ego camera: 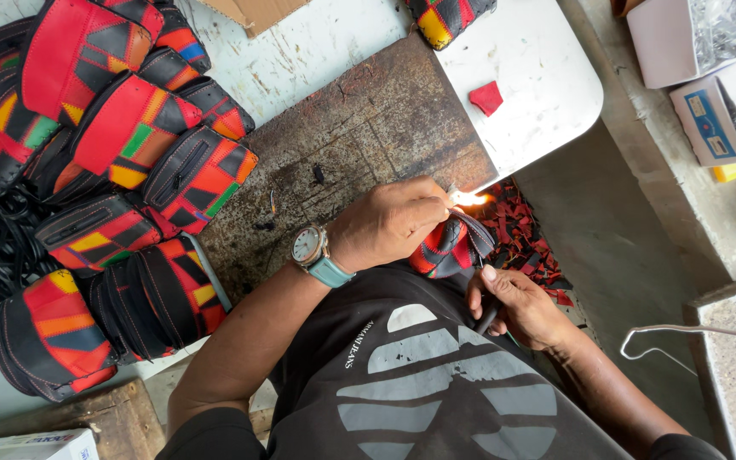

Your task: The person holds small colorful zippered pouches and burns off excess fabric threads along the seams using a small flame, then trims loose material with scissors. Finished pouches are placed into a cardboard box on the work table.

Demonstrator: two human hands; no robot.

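Leather patchwork pouch is hanging just off the bench edge; my left hand is gripping a lit lighter above it, right hand clamping its strap below.

Patchwork leather bag, flame at edge

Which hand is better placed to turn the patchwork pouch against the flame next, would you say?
Probably right: the right hand holds the pouch by its dark strap, while the left hand is busy with the flame.
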